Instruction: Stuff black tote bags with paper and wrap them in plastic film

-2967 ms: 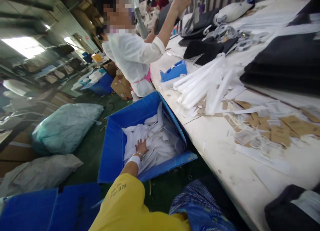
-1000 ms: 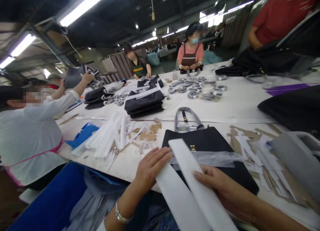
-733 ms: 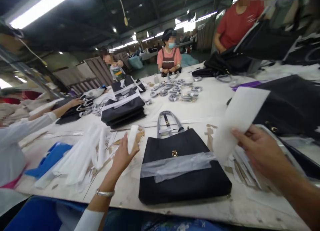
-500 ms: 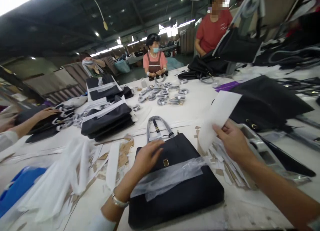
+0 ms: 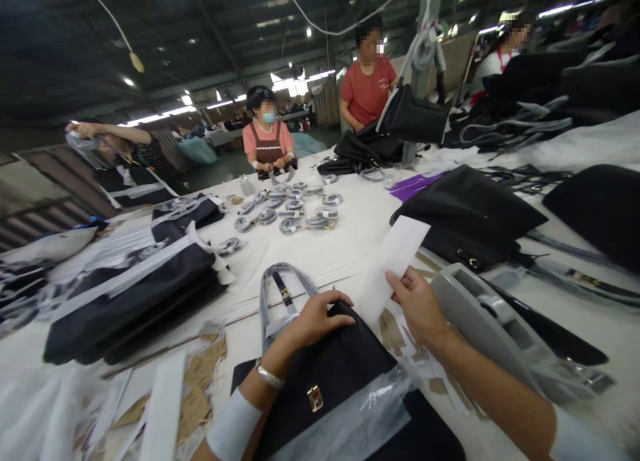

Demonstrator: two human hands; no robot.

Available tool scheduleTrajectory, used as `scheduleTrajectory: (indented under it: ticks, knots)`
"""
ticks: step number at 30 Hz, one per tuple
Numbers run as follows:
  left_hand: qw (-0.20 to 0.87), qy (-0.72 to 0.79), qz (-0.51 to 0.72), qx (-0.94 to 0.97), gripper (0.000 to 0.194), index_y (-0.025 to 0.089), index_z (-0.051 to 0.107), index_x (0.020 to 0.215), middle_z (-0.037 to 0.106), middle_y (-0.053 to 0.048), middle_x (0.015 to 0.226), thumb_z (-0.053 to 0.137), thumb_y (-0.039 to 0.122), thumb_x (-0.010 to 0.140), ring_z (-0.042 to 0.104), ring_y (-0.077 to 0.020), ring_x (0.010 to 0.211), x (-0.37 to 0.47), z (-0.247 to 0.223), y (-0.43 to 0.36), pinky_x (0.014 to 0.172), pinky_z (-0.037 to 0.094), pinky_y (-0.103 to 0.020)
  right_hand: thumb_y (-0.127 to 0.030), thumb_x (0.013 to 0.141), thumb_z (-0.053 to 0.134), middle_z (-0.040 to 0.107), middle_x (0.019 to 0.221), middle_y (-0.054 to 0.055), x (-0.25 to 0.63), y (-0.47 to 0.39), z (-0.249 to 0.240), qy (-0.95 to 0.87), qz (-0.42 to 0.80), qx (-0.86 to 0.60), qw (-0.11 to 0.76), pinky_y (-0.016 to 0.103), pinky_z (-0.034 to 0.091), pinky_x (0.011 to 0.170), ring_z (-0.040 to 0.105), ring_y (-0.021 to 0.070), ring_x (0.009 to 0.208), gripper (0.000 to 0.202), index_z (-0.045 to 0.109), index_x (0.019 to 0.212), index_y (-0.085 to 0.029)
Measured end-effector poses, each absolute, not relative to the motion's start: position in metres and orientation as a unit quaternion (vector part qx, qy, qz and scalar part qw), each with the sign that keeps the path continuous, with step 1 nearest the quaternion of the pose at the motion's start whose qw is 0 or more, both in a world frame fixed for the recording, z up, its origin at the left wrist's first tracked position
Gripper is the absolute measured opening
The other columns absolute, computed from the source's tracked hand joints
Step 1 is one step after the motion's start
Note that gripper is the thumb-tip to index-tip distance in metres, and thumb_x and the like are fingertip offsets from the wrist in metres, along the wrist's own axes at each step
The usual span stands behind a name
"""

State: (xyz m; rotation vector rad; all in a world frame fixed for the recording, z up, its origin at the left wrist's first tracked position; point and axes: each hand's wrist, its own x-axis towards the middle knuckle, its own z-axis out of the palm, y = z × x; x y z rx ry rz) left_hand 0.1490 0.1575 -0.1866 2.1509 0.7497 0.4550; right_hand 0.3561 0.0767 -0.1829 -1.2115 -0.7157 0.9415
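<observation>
A black handbag (image 5: 345,374) lies in front of me with a gold clasp (image 5: 315,398) and a clear plastic strip (image 5: 360,414) across its front. Its wrapped handle (image 5: 265,294) stands up at the top edge. My left hand (image 5: 317,321) is at the bag's upper right corner, fingers over the edge and thumb on the front, gripping it. Pinched between thumb and fingers of my right hand (image 5: 415,304) is a white sheet strip (image 5: 395,258), held up just right of the bag. Its lower end looks blurred.
A grey tape dispenser (image 5: 465,294) stands at the right, near black bags (image 5: 465,208). Stacked black bags (image 5: 135,294) and white strips (image 5: 163,408) with brown paper scraps (image 5: 200,388) lie left. Coiled wrapped straps (image 5: 290,208) cover the table's middle. Co-workers (image 5: 267,138) stand beyond.
My left hand has moved from above the bag's front to its top right corner and closed on it. The right hand still holds the white strip. My view has turned right.
</observation>
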Motion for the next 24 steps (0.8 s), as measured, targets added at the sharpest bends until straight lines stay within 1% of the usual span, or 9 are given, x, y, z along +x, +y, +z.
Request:
scheduleTrajectory:
  ticks: [4, 7, 9, 11, 15, 18, 21, 22, 24]
  knots:
    - [0.432, 0.313, 0.254, 0.807, 0.022, 0.022, 0.069, 0.098, 0.072, -0.002, 0.098, 0.077, 0.026, 0.078, 0.065, -0.0194, 0.096, 0.145, -0.185, 0.147, 0.09, 0.048, -0.029, -0.046, 0.083, 0.069, 0.073, 0.108, 0.005, 0.348, 0.079, -0.179, -0.303, 0.444, -0.532, 0.655, 0.035, 0.058, 0.079, 0.069, 0.0231, 0.093, 0.039, 0.058, 0.113, -0.024]
    - [0.438, 0.324, 0.287, 0.788, 0.017, 0.021, 0.07, 0.092, 0.072, -0.002, 0.093, 0.077, 0.027, 0.078, 0.066, -0.0196, 0.091, 0.144, -0.189, 0.144, 0.086, 0.05, -0.03, -0.046, 0.082, 0.069, 0.074, 0.102, 0.005, 0.349, 0.078, -0.182, -0.351, 0.532, -0.512, 0.576, 0.037, 0.056, 0.08, 0.07, 0.0225, 0.087, 0.041, 0.059, 0.114, -0.023]
    - [0.438, 0.327, 0.305, 0.78, 0.016, 0.021, 0.071, 0.09, 0.073, -0.002, 0.09, 0.077, 0.028, 0.078, 0.066, -0.0194, 0.088, 0.143, -0.193, 0.145, 0.084, 0.051, -0.03, -0.048, 0.081, 0.067, 0.074, 0.097, 0.005, 0.355, 0.077, -0.184, -0.425, 0.59, -0.494, 0.477, 0.037, 0.055, 0.079, 0.069, 0.0229, 0.085, 0.04, 0.061, 0.11, -0.02]
    - [0.436, 0.33, 0.319, 0.774, 0.016, 0.021, 0.071, 0.089, 0.073, -0.002, 0.088, 0.078, 0.03, 0.077, 0.067, -0.0193, 0.086, 0.143, -0.2, 0.146, 0.083, 0.052, -0.031, -0.046, 0.081, 0.065, 0.072, 0.089, 0.004, 0.362, 0.077, -0.183, -0.517, 0.591, -0.506, 0.357, 0.033, 0.053, 0.074, 0.067, 0.0221, 0.082, 0.035, 0.064, 0.102, -0.018]
    - [0.428, 0.341, 0.328, 0.77, 0.015, 0.021, 0.072, 0.087, 0.073, -0.002, 0.088, 0.077, 0.031, 0.078, 0.067, -0.0196, 0.085, 0.145, -0.211, 0.148, 0.081, 0.052, -0.031, -0.032, 0.076, 0.062, 0.062, 0.065, 0.001, 0.37, 0.081, -0.171, -0.68, 0.468, -0.556, 0.097, 0.025, 0.04, 0.056, 0.055, 0.0162, 0.062, 0.016, 0.062, 0.071, -0.017]
    - [0.42, 0.342, 0.33, 0.773, 0.014, 0.022, 0.072, 0.087, 0.074, -0.001, 0.087, 0.077, 0.031, 0.078, 0.067, -0.0192, 0.085, 0.145, -0.214, 0.149, 0.081, 0.052, -0.03, -0.025, 0.076, 0.056, 0.05, 0.052, -0.002, 0.367, 0.086, -0.16, -0.729, 0.424, -0.537, -0.022, 0.026, 0.033, 0.05, 0.045, 0.0134, 0.051, 0.02, 0.056, 0.058, -0.018]
    - [0.417, 0.338, 0.327, 0.777, 0.014, 0.022, 0.072, 0.088, 0.074, -0.001, 0.088, 0.076, 0.031, 0.078, 0.067, -0.0191, 0.086, 0.144, -0.214, 0.15, 0.082, 0.052, -0.03, -0.024, 0.074, 0.058, 0.048, 0.049, -0.002, 0.366, 0.087, -0.154, -0.726, 0.437, -0.529, -0.039, 0.025, 0.033, 0.05, 0.044, 0.0128, 0.05, 0.02, 0.056, 0.056, -0.018]
    - [0.418, 0.337, 0.326, 0.778, 0.014, 0.022, 0.072, 0.089, 0.074, -0.001, 0.089, 0.076, 0.031, 0.079, 0.067, -0.0192, 0.087, 0.144, -0.213, 0.15, 0.082, 0.052, -0.03, -0.025, 0.073, 0.061, 0.051, 0.051, -0.002, 0.366, 0.085, -0.154, -0.713, 0.455, -0.533, -0.011, 0.025, 0.034, 0.051, 0.046, 0.0131, 0.051, 0.016, 0.06, 0.06, -0.017]
    - [0.424, 0.333, 0.324, 0.778, 0.016, 0.022, 0.072, 0.092, 0.074, -0.002, 0.093, 0.076, 0.031, 0.079, 0.068, -0.0197, 0.089, 0.142, -0.212, 0.152, 0.084, 0.052, -0.031, -0.031, 0.075, 0.065, 0.057, 0.059, -0.002, 0.365, 0.08, -0.157, -0.659, 0.49, -0.561, 0.099, 0.024, 0.037, 0.054, 0.05, 0.0137, 0.055, 0.014, 0.066, 0.076, -0.017]
